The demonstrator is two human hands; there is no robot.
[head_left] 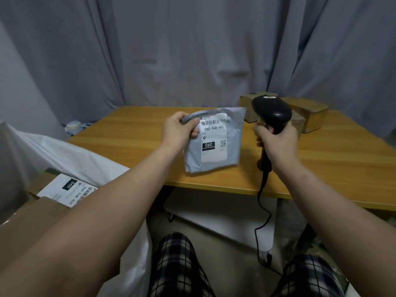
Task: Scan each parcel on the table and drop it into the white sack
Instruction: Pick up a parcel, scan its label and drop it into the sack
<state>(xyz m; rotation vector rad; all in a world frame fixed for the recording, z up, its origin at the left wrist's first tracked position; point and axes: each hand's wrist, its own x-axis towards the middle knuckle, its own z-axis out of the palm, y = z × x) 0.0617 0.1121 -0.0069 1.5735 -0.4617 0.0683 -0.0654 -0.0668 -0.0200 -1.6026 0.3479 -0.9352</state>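
A grey plastic mailer parcel with a white shipping label stands tilted above the wooden table, label facing me. My left hand grips its upper left corner. My right hand grips the handle of a black barcode scanner, held just right of the parcel with its head raised above the table. The white sack lies open at the left, below the table's edge, with a labelled cardboard box inside it.
Several brown cardboard parcels sit at the table's far right corner, behind the scanner. The scanner cable hangs down over the table's front edge. A grey curtain closes off the back. My legs are under the table.
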